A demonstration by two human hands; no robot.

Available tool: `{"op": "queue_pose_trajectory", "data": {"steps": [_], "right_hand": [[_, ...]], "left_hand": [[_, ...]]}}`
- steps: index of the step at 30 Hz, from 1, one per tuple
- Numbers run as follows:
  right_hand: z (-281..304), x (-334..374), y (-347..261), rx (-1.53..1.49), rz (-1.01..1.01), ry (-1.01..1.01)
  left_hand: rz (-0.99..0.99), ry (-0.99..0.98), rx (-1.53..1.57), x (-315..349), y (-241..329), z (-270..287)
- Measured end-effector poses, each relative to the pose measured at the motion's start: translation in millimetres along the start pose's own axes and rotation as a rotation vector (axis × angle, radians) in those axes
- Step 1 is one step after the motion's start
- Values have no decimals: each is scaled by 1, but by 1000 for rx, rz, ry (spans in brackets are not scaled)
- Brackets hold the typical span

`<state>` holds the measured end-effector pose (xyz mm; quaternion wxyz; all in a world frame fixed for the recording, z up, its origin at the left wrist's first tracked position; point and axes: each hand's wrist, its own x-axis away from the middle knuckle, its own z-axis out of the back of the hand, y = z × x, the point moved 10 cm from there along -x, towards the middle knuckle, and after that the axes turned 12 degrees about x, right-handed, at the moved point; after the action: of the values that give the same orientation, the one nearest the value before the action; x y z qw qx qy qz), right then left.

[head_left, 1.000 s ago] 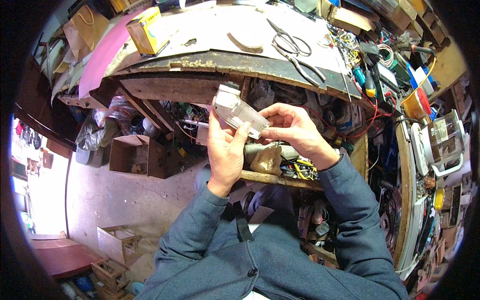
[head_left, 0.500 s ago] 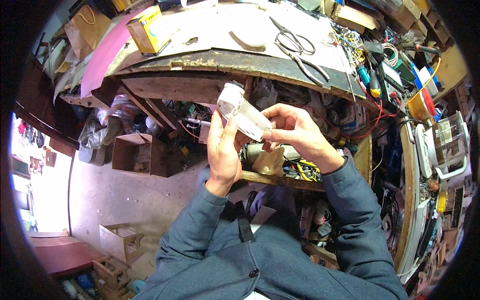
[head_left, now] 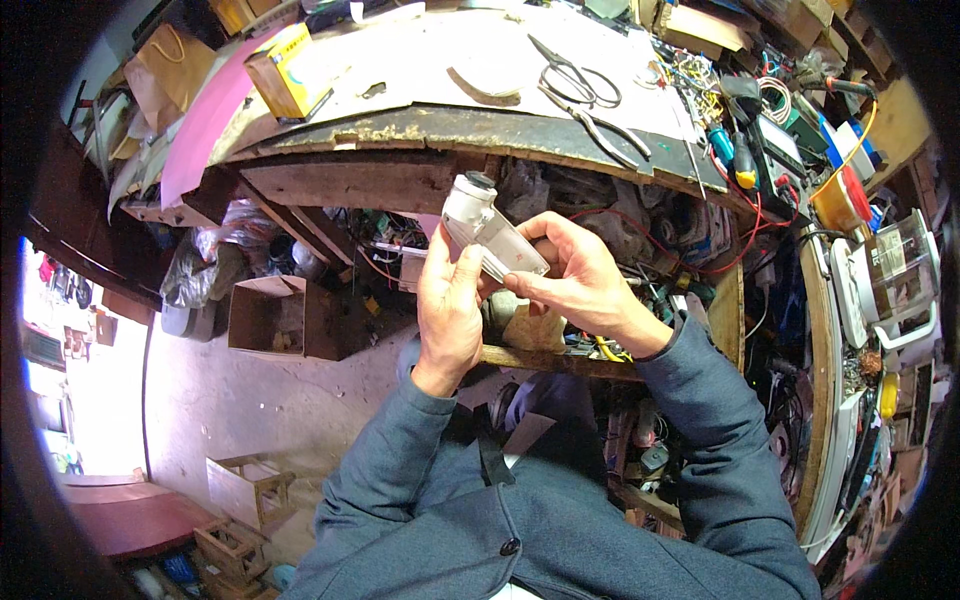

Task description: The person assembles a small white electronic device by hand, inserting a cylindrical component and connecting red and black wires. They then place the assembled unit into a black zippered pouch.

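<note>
A white plastic device (head_left: 512, 245) with a rounded end, a dark round cap and a flat, box-like body is held up in front of the bench edge. My left hand (head_left: 450, 315) grips it from the left, thumb along its near side. At the lower right end, my right hand (head_left: 585, 285) holds the body between thumb and fingers. The device tilts, its capped end up and to the left. What kind of device it is cannot be made out. Below the hands, an open wooden drawer (head_left: 560, 363) holds wires and a tan lump.
On the bench (head_left: 400, 130) lie black scissors (head_left: 572, 78), pliers (head_left: 605, 130) and a yellow box (head_left: 288, 75). Screwdrivers (head_left: 743, 160) and tangled wires (head_left: 690, 85) crowd its right side. A cardboard box (head_left: 270, 318) stands on the floor, and a clear-walled white appliance (head_left: 895, 275) at far right.
The device has turned a little, so its dark cap now shows more plainly at the top. My right thumb has slid left and down along the body.
</note>
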<state>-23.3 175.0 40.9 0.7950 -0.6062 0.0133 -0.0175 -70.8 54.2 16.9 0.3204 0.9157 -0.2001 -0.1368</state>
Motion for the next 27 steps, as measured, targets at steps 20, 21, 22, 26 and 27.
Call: {"op": "queue_pose_trajectory", "data": {"steps": [20,21,22,26,27], "right_hand": [[-12,-3,-2,-275,-41,-197],[-14,-2,1,-288,-51,-237],[-17,-1,2,-302,-65,-276],[-19,1,0,-339,-101,-299],[-19,1,-1,-308,-108,-334]], "left_hand": [[-82,53,13,-3,7,5],[-64,39,40,-2,9,2],[-43,27,66,-1,9,-1],[-60,-19,95,0,11,-6],[-63,-26,84,0,11,-4]]}}
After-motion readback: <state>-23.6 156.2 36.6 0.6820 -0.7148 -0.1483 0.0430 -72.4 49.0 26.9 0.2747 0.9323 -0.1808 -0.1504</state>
